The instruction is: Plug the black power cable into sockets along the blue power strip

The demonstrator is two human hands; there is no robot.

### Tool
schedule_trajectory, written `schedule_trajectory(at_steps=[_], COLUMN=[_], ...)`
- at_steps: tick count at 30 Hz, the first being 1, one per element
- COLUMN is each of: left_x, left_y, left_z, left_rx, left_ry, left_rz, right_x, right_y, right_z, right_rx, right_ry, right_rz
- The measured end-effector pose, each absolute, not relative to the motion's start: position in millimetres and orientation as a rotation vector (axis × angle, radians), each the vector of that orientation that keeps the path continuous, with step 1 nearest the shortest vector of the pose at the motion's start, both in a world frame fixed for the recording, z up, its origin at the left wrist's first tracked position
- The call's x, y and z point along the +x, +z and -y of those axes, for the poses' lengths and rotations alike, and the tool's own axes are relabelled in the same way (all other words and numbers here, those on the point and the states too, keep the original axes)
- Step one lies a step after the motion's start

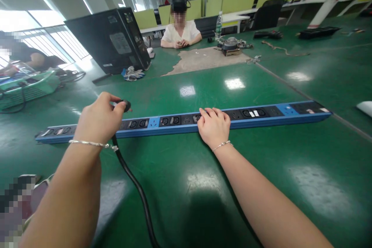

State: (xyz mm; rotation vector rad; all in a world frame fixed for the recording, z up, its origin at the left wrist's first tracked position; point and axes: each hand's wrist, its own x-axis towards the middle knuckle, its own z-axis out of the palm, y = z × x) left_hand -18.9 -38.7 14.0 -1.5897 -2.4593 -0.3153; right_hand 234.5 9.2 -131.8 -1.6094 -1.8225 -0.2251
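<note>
A long blue power strip [174, 121] with black and blue socket sections lies across the green table. Over its left part, my left hand [100, 118] pinches a black plug [126, 104], held above the sockets and apart from them. A thick black power cable [136, 186] hangs below this hand and runs down toward me; its join with the plug is hidden behind the hand. Near the strip's middle, my right hand [213, 126] grips the strip from above, its fingers bent over the top and covering some sockets.
A black computer case [107, 40] stands at the back left, with work gloves [133, 73] beside it. Across the table sits a person [180, 33] near a water bottle [219, 25]. Another person and a green basket [29, 89] are at the left. A dark device [318, 32] lies back right.
</note>
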Motion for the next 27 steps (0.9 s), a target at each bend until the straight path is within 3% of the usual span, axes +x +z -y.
schedule_trajectory(at_steps=[8, 27], left_x=[-94, -98], left_y=[-26, -56], left_z=[35, 25], left_rx=[-1.744, -1.812], left_ry=[0.07, 0.224], left_rz=[2.561, 2.489], right_x=[235, 236], right_y=[-134, -135], right_z=[-11, -11], right_rx=[-1.601, -1.59], right_ry=[-0.252, -0.266], right_rz=[1.825, 1.825])
